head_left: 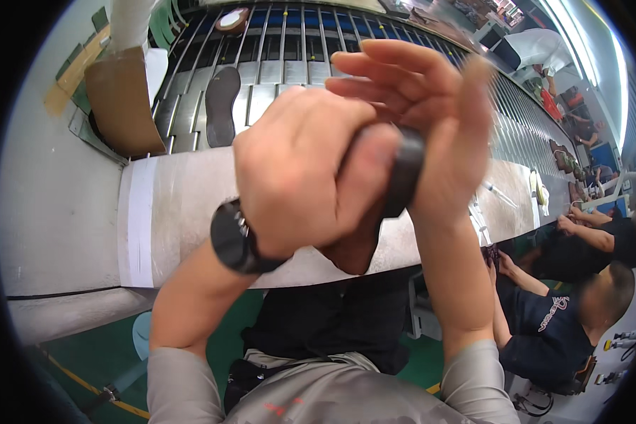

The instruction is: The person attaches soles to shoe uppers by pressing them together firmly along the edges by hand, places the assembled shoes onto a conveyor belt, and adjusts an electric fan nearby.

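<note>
Close in front of me, my left hand (297, 169) is closed around a brown shoe (353, 251), with a black watch on that wrist. The shoe is mostly hidden by the hand; its dark brown leather shows below and a black sole edge on the right. My right hand (438, 120) has its fingers apart and its palm beside the black sole edge; whether they touch I cannot tell. Both hands are slightly blurred. Beyond my left hand, a loose dark sole (222, 106) lies on the metal roller conveyor (187, 113).
A pale padded bench edge (184, 212) runs between me and the conveyor. A brown board (124, 106) stands at the left. A brown and white item (232, 20) sits farther up the conveyor. At the right, a syringe-like tool (500, 193) lies near a seated co-worker (551, 325).
</note>
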`<state>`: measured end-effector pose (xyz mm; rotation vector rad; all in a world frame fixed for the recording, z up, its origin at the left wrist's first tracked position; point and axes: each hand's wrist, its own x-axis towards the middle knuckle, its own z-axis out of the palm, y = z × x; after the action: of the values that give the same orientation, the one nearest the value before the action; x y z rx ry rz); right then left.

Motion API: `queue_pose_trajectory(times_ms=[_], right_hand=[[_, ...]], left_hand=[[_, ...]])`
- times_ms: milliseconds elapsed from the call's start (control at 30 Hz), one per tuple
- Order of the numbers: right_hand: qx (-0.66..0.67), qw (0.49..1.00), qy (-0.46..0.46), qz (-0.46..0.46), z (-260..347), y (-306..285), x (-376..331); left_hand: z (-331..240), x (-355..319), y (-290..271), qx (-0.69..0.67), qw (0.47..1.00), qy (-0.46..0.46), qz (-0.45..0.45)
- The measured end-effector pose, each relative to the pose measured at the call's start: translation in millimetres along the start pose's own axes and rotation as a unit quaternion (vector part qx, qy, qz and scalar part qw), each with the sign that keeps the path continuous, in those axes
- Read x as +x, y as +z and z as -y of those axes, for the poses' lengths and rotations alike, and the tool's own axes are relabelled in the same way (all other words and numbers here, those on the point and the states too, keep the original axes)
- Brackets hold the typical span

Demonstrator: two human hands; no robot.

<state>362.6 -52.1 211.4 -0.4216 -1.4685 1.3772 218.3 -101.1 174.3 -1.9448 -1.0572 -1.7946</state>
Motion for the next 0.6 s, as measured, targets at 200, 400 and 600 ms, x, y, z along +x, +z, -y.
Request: queue_pose_trajectory(times_ms=[200,400,600], right_hand=[[0.087,0.994,-0.055,0.036,37.2,-12.2,-66.0],[0.075,0.996,0.027,0.038,59.9,-5.7,-101.4],[0.066,0.992,0.059,0.085,71.3,-2.9,-121.7]], left_hand=[[-67.6,33.2,-53.7,-0.046,0.962,0.0,0.269],[-110.8,57.5,-69.0,0.041,0.841,-0.012,0.539],[-121.1,26.8,-55.5,0.091,0.895,0.175,0.401]])
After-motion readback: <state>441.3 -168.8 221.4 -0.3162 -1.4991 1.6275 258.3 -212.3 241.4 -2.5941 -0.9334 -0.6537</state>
